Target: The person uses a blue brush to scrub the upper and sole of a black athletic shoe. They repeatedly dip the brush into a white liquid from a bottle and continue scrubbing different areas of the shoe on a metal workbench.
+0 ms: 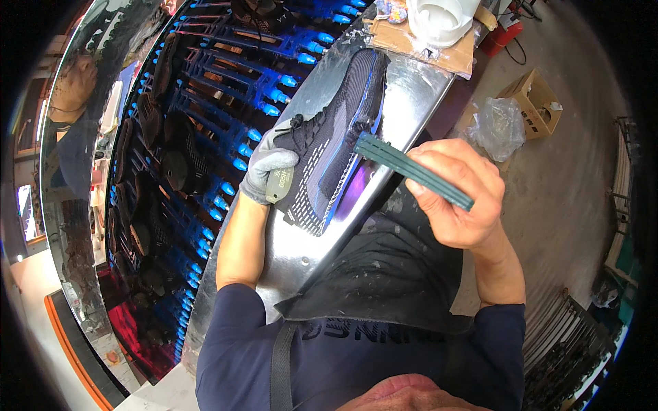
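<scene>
A dark grey knit shoe upper [325,151] with black laces, white dashes and a blue line along its lower edge is tilted over the metal bench, toe pointing away. My left hand [269,168], in a grey glove, grips it at the ankle opening. An olive tag [279,183] with a small hole lies by the thumb. My bare right hand [459,192] is closed round the green handle of a brush [404,164]. Its dark bristles touch the shoe's lower side edge. The left fingers behind the shoe are hidden.
Left of the metal bench [291,250] runs a rack [233,99] of blue-tipped rods carrying several dark shoes. A white tub [442,20] stands on cardboard [394,41] at the bench's far end. An open carton [541,109] and a clear plastic bag [502,125] lie on the floor at right.
</scene>
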Demonstrator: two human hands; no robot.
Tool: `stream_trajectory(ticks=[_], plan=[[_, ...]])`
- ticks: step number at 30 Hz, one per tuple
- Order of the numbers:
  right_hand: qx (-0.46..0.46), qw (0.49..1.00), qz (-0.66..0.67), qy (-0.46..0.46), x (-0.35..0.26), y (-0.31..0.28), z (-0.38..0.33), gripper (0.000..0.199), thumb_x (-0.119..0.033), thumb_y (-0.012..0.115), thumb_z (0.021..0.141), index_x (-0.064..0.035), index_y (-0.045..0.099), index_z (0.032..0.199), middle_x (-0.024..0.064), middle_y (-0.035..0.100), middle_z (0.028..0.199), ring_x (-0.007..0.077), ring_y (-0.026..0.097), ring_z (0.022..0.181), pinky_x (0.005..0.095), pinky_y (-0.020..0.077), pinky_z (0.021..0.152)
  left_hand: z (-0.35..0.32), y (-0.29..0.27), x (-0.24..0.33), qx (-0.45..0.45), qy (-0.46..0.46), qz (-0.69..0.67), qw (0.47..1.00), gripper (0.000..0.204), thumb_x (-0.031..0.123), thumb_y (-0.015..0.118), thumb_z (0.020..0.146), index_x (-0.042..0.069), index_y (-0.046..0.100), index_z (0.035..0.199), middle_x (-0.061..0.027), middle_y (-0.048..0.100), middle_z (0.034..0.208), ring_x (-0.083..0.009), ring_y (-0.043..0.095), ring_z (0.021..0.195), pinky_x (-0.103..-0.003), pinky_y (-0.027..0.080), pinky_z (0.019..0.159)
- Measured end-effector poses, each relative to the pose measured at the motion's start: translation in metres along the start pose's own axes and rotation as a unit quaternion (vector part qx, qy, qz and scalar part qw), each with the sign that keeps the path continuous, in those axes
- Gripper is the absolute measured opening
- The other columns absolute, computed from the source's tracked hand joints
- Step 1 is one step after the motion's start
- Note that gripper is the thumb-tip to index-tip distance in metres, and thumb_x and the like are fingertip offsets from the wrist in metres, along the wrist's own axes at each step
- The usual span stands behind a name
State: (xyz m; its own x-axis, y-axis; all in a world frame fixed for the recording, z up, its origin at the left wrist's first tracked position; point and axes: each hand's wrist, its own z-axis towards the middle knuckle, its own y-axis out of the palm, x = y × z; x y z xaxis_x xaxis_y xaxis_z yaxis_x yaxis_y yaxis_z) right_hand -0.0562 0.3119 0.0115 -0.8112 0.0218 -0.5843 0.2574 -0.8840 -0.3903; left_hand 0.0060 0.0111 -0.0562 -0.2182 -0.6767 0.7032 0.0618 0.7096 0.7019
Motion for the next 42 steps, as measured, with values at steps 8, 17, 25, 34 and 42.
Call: stream_trajectory(ticks=[8,17,25,34,42], plan=[[-0.039,0.996,-0.06,-0.046,-0.022,0.013,-0.004,0.035,0.008,0.079,0.069,0.0073,0.071,0.103,0.017,0.072,0.092,0.0278,0.074,0.073,0.0312,0.0574,0.06,0.001,-0.006,0.001,-0.001,-0.011,0.009,1.0,0.074,0.001,0.07,0.079,-0.017,0.046,0.147,-0.0298,0.064,0.139,-0.0358,0.07,0.123,-0.045,0.053,0.114],[-0.123,0.986,-0.074,-0.091,-0.031,0.016,-0.001,0.036,-0.005,0.072,0.066,0.0077,0.072,0.099,0.0136,0.067,0.091,0.0239,0.068,0.07,0.0326,0.0548,0.055,0.005,0.004,-0.003,-0.019,0.003,0.009,1.0,0.074,0.002,0.067,0.081,-0.014,0.046,0.149,-0.0295,0.063,0.141,-0.0363,0.069,0.124,-0.046,0.054,0.113],[-0.186,0.976,-0.033,-0.109,-0.03,0.005,0.018,0.041,0.002,0.072,0.06,0.0053,0.072,0.1,0.0158,0.072,0.092,0.0297,0.072,0.071,0.0354,0.0564,0.056,-0.001,0.008,-0.002,-0.032,0.037,-0.012,0.999,0.07,0.002,0.062,0.088,-0.01,0.042,0.154,-0.0279,0.062,0.144,-0.036,0.067,0.128,-0.048,0.054,0.113],[0.094,0.861,0.416,0.277,0.031,0.036,-0.011,0.02,-0.004,0.071,0.099,0.0072,0.071,0.116,0.0125,0.074,0.103,0.0194,0.073,0.09,0.0324,0.0624,0.08,0.007,0.019,0.008,-0.054,-0.009,-0.178,0.983,0.046,0.015,0.047,0.108,-0.009,0.052,0.146,-0.0287,0.066,0.136,-0.0372,0.071,0.119,-0.048,0.059,0.106],[0.044,0.923,0.339,0.178,0.013,0.038,-0.035,0.026,-0.003,0.071,0.098,0.0115,0.068,0.12,0.0207,0.071,0.106,0.0248,0.073,0.089,0.0339,0.0628,0.077,0.001,-0.005,0.005,0.011,-0.025,-0.157,0.987,0.058,0.028,0.046,0.107,-0.009,0.047,0.152,-0.0314,0.062,0.141,-0.0415,0.067,0.125,-0.055,0.051,0.114]])
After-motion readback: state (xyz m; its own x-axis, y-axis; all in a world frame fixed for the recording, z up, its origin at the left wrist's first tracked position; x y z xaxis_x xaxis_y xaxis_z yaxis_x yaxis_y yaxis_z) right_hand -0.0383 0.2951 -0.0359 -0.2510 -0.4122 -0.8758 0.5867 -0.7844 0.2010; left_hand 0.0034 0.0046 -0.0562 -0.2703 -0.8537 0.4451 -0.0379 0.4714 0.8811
